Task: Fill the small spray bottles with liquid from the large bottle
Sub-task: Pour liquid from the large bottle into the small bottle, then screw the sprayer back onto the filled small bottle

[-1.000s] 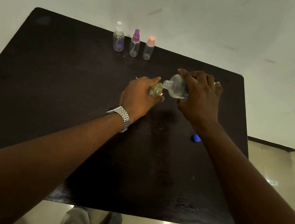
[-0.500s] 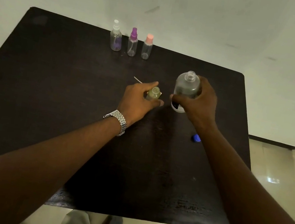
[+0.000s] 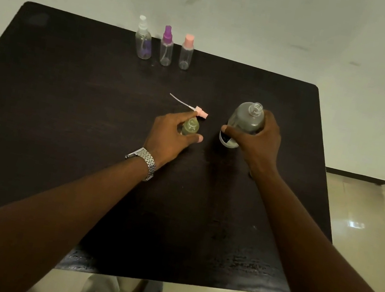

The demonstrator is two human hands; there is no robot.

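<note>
Large bottle [image 3: 245, 121] upright again, within right hand [image 3: 259, 146] fingers [image 3: 270, 124].

The large bottle [image 3: 245, 121] stands upright and uncapped, clear, with a white-and-black label near its base. Just left of it stands a small bottle [image 3: 190, 126], top off and yellowish inside, with its pink spray head [image 3: 200, 111] lying just behind it. Three more stand in a row at the far edge of the table [image 3: 66, 97] — a white-topped bottle [image 3: 143, 39], a purple-topped bottle [image 3: 166, 47] and a pink-capped bottle [image 3: 186, 53].
</note>
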